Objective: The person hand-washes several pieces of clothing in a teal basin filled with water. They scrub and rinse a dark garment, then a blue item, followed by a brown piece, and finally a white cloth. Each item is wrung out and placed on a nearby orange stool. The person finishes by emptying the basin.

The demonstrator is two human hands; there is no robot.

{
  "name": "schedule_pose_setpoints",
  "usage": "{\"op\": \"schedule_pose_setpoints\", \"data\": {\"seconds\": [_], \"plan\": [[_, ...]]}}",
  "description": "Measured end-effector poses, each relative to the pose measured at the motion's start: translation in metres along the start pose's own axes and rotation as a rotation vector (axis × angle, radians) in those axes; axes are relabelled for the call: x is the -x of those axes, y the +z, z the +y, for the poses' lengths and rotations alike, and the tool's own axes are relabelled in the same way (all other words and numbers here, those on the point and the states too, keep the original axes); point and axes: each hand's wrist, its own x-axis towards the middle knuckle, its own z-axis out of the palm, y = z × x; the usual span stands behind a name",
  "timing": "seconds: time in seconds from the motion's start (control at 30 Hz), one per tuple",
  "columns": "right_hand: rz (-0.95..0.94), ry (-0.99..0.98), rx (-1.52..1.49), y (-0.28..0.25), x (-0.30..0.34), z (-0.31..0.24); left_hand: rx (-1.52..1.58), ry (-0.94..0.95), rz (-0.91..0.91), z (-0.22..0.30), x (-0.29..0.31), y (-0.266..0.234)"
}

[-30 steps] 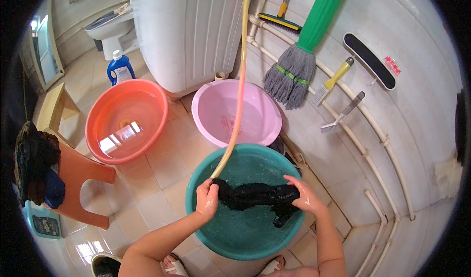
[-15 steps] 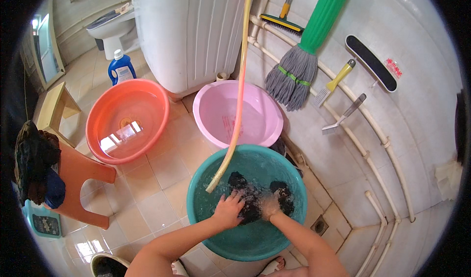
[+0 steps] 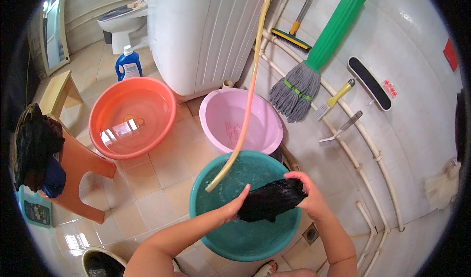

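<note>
A wet, bunched black cloth [image 3: 271, 200] is stretched between my two hands above the teal basin [image 3: 195, 213] of water. My left hand [image 3: 237, 207] grips its left end, the thumb pointing up and the other fingers mostly hidden behind the fabric. At the right end, my right hand [image 3: 308, 191] curls its fingers over the top of the cloth. A yellowish hose [image 3: 249, 98] hangs down from the wall piping, its open end over the basin's left part. Whether the cloth is a garment cannot be told.
Behind the teal basin stands a pink basin [image 3: 208, 111]; to its left is an orange basin [image 3: 171, 113] holding water. Dark clothes [image 3: 37, 144] lie on an orange stool [image 3: 81, 179]. A blue bottle [image 3: 128, 65], a mop [image 3: 297, 93] and brushes [image 3: 338, 95] are farther off.
Both hands have risen out of the water, lifting the black cloth above the basin. My right hand has moved right, and the cloth now spans between the hands.
</note>
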Motion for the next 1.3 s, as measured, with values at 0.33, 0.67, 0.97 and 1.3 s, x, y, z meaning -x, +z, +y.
{"op": "schedule_pose_setpoints", "data": {"seconds": [0.33, 0.67, 0.97, 1.3], "plan": [[-0.132, -0.064, -0.535, 0.068, 0.010, -0.065, 0.688, 0.102, -0.394, 0.038, 0.052, 0.017], [0.240, -0.021, -0.948, 0.032, -0.049, 0.032, 0.880, 0.496, 0.045, 0.078, 0.069, 0.018], [-0.108, 0.321, -0.948, 0.101, -0.066, 0.076, -0.995, 1.248, 0.461, 0.068, 0.101, 0.032], [-0.579, 0.824, -0.074, 0.131, -0.120, 0.010, -1.424, 1.458, 0.062, 0.069, 0.130, 0.030]]}}
